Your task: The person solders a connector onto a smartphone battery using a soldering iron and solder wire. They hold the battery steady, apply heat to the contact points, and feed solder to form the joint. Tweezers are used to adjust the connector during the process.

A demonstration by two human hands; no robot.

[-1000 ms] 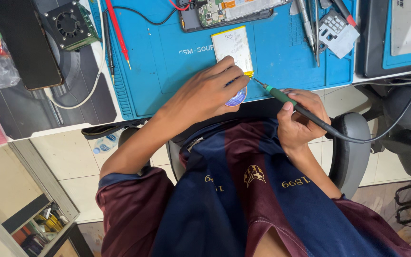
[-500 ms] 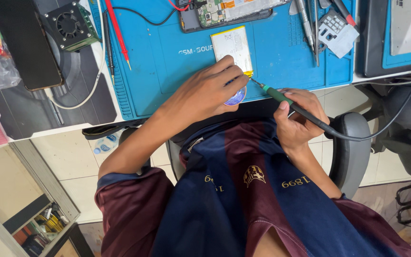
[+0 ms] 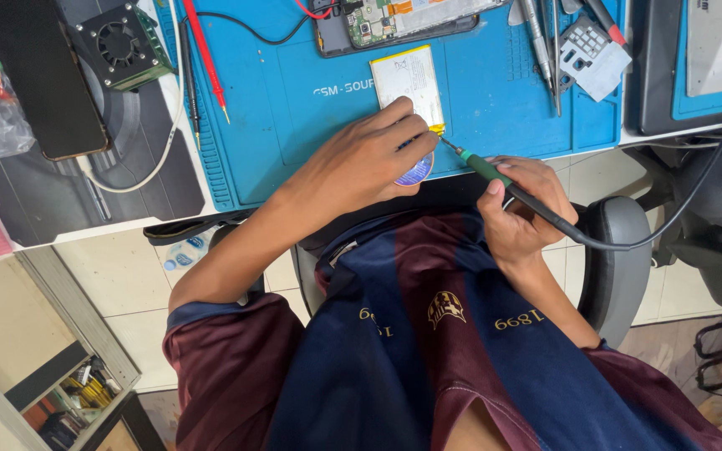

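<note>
Pressing down with my left hand, I've got the fingertips pinning the lower edge of the flat white phone battery to the blue repair mat, so it can't slide, I'd judge. My right hand is closed pen-style around the green-and-black soldering iron, tip at the battery's yellowish bottom corner. Its cable trails right. A small round blue tin peeks under my left palm. The opened phone lies just beyond.
</note>
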